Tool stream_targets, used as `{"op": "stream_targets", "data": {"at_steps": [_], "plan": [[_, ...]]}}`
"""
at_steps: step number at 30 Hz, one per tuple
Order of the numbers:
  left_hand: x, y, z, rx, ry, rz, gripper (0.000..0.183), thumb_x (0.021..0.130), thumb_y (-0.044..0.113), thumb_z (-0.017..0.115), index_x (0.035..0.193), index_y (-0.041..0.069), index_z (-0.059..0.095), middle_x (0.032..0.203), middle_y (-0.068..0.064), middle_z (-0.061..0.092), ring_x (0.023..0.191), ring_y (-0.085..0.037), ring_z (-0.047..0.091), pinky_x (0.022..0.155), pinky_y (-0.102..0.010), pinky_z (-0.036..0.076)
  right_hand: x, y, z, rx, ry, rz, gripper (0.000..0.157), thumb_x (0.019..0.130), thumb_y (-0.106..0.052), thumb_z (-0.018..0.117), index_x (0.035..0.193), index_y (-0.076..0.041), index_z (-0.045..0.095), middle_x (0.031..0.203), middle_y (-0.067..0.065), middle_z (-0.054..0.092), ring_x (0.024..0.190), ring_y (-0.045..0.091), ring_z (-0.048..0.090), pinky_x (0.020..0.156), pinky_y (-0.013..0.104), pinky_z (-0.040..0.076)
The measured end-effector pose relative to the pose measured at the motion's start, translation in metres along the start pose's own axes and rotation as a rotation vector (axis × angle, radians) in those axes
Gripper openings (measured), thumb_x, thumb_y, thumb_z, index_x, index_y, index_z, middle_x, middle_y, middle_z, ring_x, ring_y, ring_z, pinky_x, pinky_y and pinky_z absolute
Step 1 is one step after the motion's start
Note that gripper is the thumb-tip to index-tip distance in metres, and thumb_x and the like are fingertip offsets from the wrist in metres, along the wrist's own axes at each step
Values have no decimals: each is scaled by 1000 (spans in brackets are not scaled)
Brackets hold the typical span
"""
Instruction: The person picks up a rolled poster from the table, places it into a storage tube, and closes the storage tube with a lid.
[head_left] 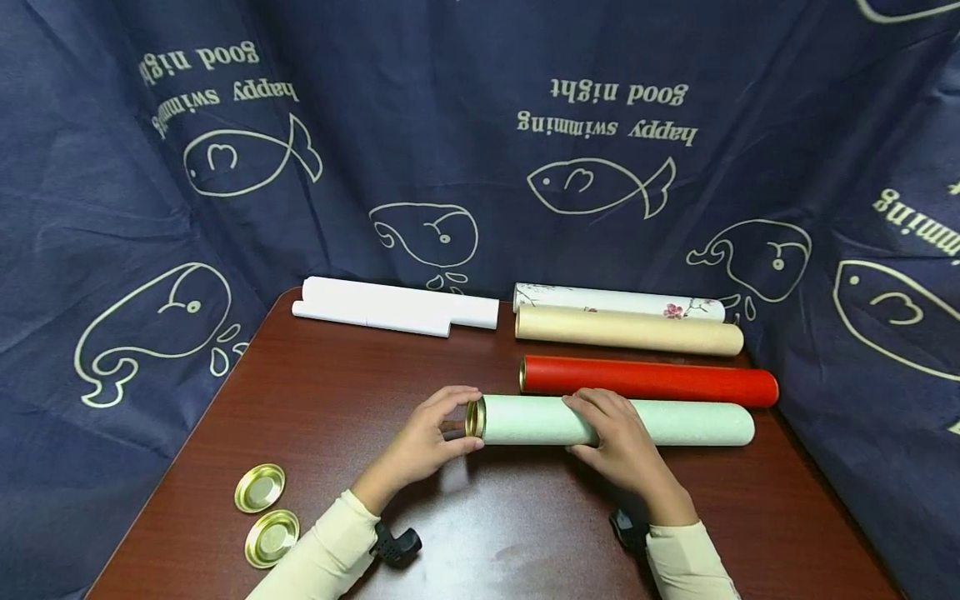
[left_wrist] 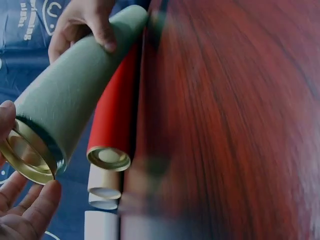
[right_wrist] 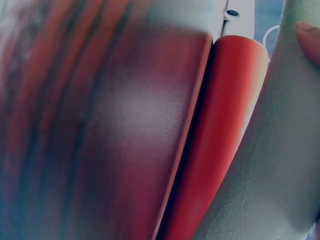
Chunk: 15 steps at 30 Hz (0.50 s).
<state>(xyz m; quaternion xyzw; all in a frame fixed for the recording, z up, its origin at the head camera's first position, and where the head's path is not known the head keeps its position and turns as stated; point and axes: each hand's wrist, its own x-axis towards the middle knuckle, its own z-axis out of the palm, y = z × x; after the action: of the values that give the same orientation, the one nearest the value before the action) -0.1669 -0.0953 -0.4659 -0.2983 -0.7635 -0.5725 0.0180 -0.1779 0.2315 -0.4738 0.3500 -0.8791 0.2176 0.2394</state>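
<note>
A pale green cardboard tube [head_left: 690, 423] lies sideways in front of me, in both hands. At its left end a gold metal lid [left_wrist: 31, 156] sits slightly tilted, its rim standing out from the tube's edge. My left hand [head_left: 427, 437] pinches this lid, thumb on the near side and fingers on the far side. My right hand [head_left: 618, 437] grips the tube around its middle. In the right wrist view the green tube fills the right side, with one fingertip [right_wrist: 309, 41] on it. Just behind it lies a red tube [head_left: 652, 379].
Two gold lids [head_left: 259, 488] lie at the table's left front. Behind the red tube are a beige tube [head_left: 630, 331] and a white tube with flowers [head_left: 622, 300]. White paper rolls [head_left: 397, 304] lie at the back left. A blue curtain [head_left: 420, 125] surrounds the brown table [head_left: 345, 392].
</note>
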Motion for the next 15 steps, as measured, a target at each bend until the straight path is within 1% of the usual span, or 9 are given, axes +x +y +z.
{"op": "stream_targets", "data": {"at_steps": [4,6,11,13,15], "plan": [[2,2,6,-50,6,-9,60,78,-7,80,132,-3,55,139,-18,49,118,-37,56,89,-37,55,-1,-3,0,9,11,-5,77,56,-10,93,127,-10,64,119,7,61,111,31,56,91,52,41],[1,3,5,-48,0,-6,59,79,-4,81,132,-1,56,139,-18,49,118,-37,56,88,-34,55,-1,-4,-1,16,11,-3,77,56,-10,93,127,-10,64,119,7,61,111,31,55,92,52,41],[-1,0,3,-89,-39,40,58,83,-5,76,136,-4,52,141,-23,46,123,-38,52,91,-38,54,-2,-5,-2,21,3,3,76,56,-10,93,126,-10,64,119,7,62,111,31,55,92,52,41],[-3,-3,3,-118,-56,57,58,86,-6,73,139,-6,50,142,-22,44,126,-35,50,94,-40,53,-2,-6,-3,17,-3,3,76,56,-9,93,126,-9,64,118,8,62,112,31,56,94,52,40],[-5,-6,2,-149,-59,72,57,88,-7,71,140,-7,49,142,-21,44,128,-33,48,95,-40,52,-1,-7,-3,8,-18,-4,75,57,-9,93,126,-8,63,119,10,61,112,32,56,95,52,40]]}}
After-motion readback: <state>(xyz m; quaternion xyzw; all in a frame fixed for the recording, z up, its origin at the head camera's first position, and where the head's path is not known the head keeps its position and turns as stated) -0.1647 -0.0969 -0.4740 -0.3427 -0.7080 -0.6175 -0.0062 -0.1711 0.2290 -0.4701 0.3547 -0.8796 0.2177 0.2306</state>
